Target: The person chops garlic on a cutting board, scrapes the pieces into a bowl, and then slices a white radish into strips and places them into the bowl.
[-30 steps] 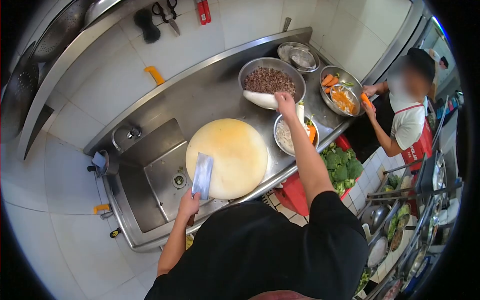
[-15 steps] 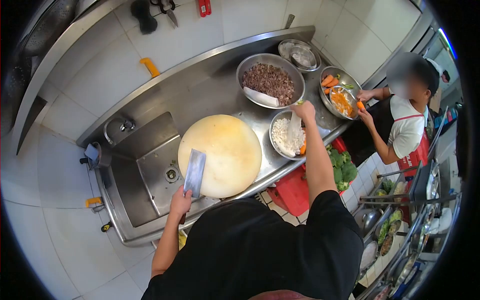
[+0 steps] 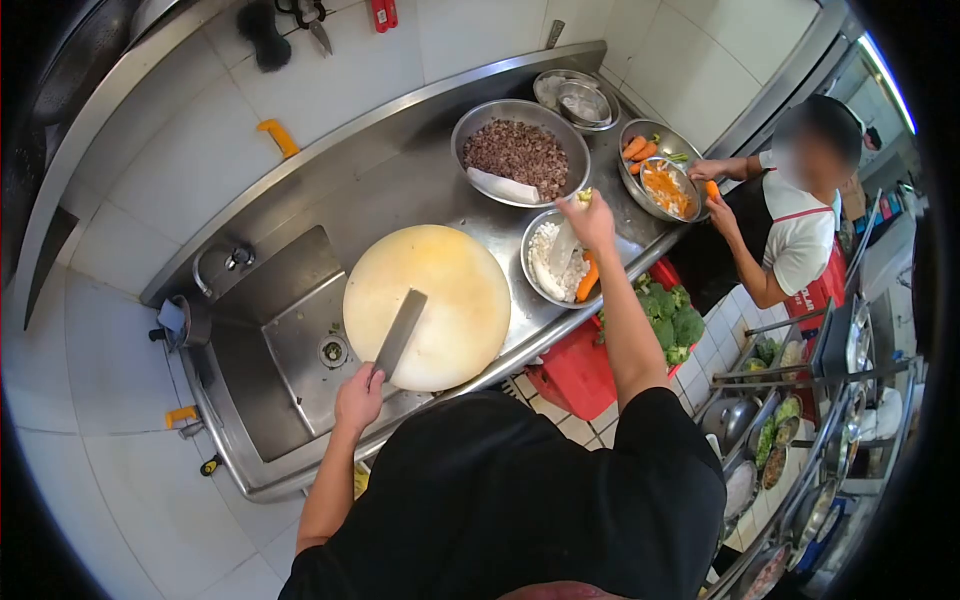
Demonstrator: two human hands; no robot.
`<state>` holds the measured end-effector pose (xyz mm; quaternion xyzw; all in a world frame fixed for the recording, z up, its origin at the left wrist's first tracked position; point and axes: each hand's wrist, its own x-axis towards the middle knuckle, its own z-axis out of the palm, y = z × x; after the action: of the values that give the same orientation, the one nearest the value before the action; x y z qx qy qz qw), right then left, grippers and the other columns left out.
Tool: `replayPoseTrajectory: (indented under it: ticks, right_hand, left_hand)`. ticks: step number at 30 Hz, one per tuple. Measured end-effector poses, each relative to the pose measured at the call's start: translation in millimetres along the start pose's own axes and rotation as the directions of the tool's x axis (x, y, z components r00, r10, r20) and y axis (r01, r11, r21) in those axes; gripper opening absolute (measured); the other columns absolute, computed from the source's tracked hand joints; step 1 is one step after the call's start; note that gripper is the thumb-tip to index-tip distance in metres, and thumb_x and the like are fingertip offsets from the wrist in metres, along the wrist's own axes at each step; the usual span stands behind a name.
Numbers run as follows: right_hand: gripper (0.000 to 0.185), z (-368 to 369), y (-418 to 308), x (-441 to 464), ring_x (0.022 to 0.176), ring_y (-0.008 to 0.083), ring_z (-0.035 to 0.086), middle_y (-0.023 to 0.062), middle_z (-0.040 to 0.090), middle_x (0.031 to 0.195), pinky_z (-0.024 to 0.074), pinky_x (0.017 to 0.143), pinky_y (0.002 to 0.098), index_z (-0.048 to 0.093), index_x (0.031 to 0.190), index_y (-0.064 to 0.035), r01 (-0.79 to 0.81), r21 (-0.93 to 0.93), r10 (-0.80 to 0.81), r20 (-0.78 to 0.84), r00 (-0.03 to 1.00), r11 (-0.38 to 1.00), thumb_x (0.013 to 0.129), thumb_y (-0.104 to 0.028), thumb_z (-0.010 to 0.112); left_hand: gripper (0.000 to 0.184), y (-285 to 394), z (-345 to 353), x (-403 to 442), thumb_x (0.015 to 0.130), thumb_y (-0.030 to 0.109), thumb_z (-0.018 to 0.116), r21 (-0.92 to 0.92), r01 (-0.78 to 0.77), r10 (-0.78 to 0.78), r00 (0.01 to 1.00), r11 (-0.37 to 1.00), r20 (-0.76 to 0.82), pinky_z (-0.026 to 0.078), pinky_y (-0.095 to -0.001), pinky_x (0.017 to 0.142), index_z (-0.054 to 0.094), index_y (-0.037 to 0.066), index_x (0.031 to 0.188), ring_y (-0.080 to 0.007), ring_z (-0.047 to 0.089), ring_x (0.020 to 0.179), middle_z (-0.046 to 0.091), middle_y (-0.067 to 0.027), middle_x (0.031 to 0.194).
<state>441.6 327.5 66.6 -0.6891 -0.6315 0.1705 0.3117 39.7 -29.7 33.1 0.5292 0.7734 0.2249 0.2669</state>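
Against white tiles (image 3: 365, 70), a steel counter (image 3: 400, 188)

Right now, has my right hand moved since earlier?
Yes: your right hand moved rightward, from the bowl of brown food to the bowl of white food.

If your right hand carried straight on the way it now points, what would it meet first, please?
Probably the near rim of the large metal bowl holding brownish pieces, just beyond the right hand; height is unclear, so it might pass above.
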Motion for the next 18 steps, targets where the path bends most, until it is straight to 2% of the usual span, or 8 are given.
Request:
replayPoseTrajectory:
  ticks: [2, 3, 6, 7, 10, 14, 15, 18]
  right_hand:
    - [0.057, 14, 16, -6, 0.098, 0.0406, 0.070, 0.0241, 0.073, 0.106, 0.0532, 0.086, 0.0479, 0.064, 0.110, 0.0004, -0.003, 0.041, 0.000, 0.067, 0.998, 0.999, 0.077, -0.039, 0.088]
    - [0.055, 20, 19, -8, 0.090, 0.0325, 0.071, 0.0172, 0.073, 0.098, 0.0541, 0.082, 0.0442, 0.062, 0.113, -0.0018, 0.049, 0.192, -0.057, 0.036, 0.998, 0.980, 0.077, -0.033, 0.088]
    - [0.052, 26, 26, -15, 0.087, 0.0244, 0.069, 0.0113, 0.071, 0.094, 0.0542, 0.080, 0.0384, 0.062, 0.114, -0.0018, 0.011, 0.435, -0.001, -0.025, 1.000, 0.901, 0.076, -0.026, 0.088]
    - [0.050, 31, 29, -23, 0.085, 0.0198, 0.067, 0.0082, 0.070, 0.093, 0.0534, 0.080, 0.0346, 0.062, 0.114, -0.0023, 0.045, 0.560, -0.010, -0.066, 0.998, 0.828, 0.076, -0.022, 0.088]
    - [0.051, 54, 43, -51, 0.086, 0.0209, 0.067, 0.0087, 0.070, 0.094, 0.0535, 0.082, 0.0358, 0.063, 0.115, -0.0026, -0.049, 0.486, 0.027, 0.052, 0.998, 0.873, 0.075, -0.022, 0.088]
    - [0.060, 57, 38, -62, 0.098, 0.0273, 0.070, 0.0130, 0.072, 0.106, 0.0538, 0.089, 0.0399, 0.062, 0.121, -0.0027, -0.037, 0.265, -0.007, 0.165, 0.986, 0.964, 0.071, -0.021, 0.090]
    - [0.063, 59, 41, -65, 0.102, 0.0303, 0.070, 0.0151, 0.072, 0.110, 0.0536, 0.092, 0.0408, 0.061, 0.124, -0.0020, -0.002, 0.205, -0.036, 0.184, 0.982, 0.979, 0.070, -0.016, 0.089]
    - [0.058, 68, 49, -68, 0.099, 0.0262, 0.069, 0.0125, 0.072, 0.107, 0.0542, 0.090, 0.0385, 0.060, 0.122, -0.0028, 0.021, 0.333, -0.062, 0.112, 0.992, 0.943, 0.071, -0.008, 0.086]
  left_hand:
    - [0.024, 19, -10, 9, 0.100, 0.030, 0.060, 0.032, -0.015, 0.012, 0.997, 0.999, 0.071, 0.051, -0.0530, 0.069, 0.064, 0.006, 0.104, -0.0458, 0.068, 0.081, 0.069, -0.0229, 0.084]
    - [0.024, 22, -12, 11, 0.100, 0.029, 0.061, 0.037, -0.021, 0.018, 0.998, 0.999, 0.065, 0.051, -0.0527, 0.069, 0.064, 0.006, 0.103, -0.0456, 0.068, 0.081, 0.069, -0.0228, 0.083]
    - [0.022, 28, -13, 21, 0.099, 0.029, 0.062, 0.024, -0.047, 0.046, 0.998, 0.999, 0.030, 0.051, -0.0517, 0.067, 0.065, 0.006, 0.101, -0.0448, 0.067, 0.078, 0.068, -0.0225, 0.081]
    - [0.022, 22, -10, 22, 0.098, 0.028, 0.062, 0.004, -0.050, 0.050, 0.999, 0.999, 0.013, 0.051, -0.0513, 0.067, 0.065, 0.006, 0.100, -0.0446, 0.067, 0.078, 0.068, -0.0223, 0.081]
    - [0.021, 9, -5, 20, 0.097, 0.027, 0.064, -0.032, -0.079, 0.078, 0.997, 0.996, -0.027, 0.051, -0.0505, 0.066, 0.066, 0.006, 0.097, -0.0440, 0.067, 0.076, 0.068, -0.0217, 0.081]
    - [0.021, 2, -8, 17, 0.096, 0.025, 0.065, -0.039, -0.092, 0.090, 0.994, 0.995, -0.063, 0.051, -0.0493, 0.066, 0.067, 0.005, 0.095, -0.0431, 0.068, 0.075, 0.068, -0.0210, 0.080]
    - [0.021, 1, -8, 14, 0.096, 0.025, 0.065, -0.036, -0.087, 0.084, 0.995, 0.996, -0.061, 0.051, -0.0490, 0.065, 0.067, 0.005, 0.095, -0.0430, 0.068, 0.075, 0.068, -0.0209, 0.080]
    - [0.021, -1, -13, 11, 0.096, 0.025, 0.066, -0.041, -0.073, 0.070, 0.995, 0.996, -0.066, 0.052, -0.0483, 0.065, 0.069, 0.005, 0.098, -0.0425, 0.068, 0.074, 0.068, -0.0207, 0.079]
